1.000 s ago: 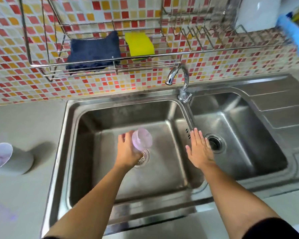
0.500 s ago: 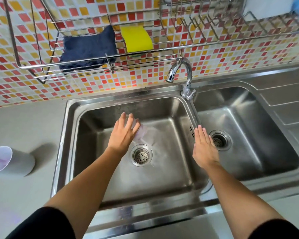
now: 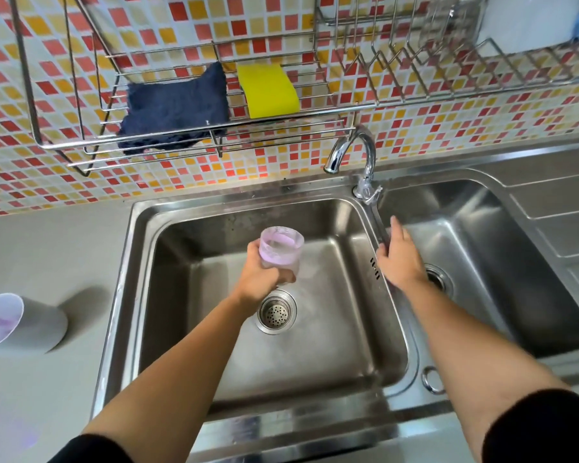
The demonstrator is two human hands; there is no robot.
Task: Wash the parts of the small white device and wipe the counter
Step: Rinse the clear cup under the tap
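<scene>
Your left hand [image 3: 259, 279] curled round the purple-stained cup [image 3: 281, 250], below-left of the faucet [image 3: 365, 145]; your right hand [image 3: 401, 259] lay on its lever [image 3: 375, 213], grip unclear. You'd have done well to centre it under the spout [image 3: 330, 167].

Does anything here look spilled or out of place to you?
Yes. A pale grey round cup lies on its side on the grey counter left of the steel sink, purple smears inside. A faint purple stain marks the counter nearer the camera.
</scene>
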